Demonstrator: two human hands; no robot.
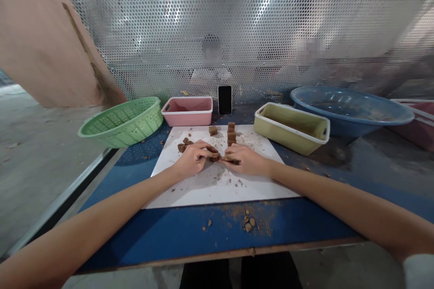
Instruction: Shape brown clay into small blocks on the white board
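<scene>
Over the middle of a white sheet [203,189], my left hand [195,158] has its fingers closed on a small brown lump [214,159]. Close beside it on the right, my right hand [242,159] is closed in a pinch, its fingertips near the lump; what it holds is hidden. A row of brown blocks [231,134] stands just behind my right hand. One separate brown block [213,131] sits behind the gap between the hands. Several rough brown pieces [183,146] lie left of my left hand. Crumbs are scattered over the sheet.
Behind the sheet are a green basket [125,122], a pink bin [188,118], an upright phone [224,100], a yellow-green bin [291,133] and a blue basin [352,113]. A perforated metal screen [251,22] rises behind them. Crumbs [249,223] lie near the table's front edge.
</scene>
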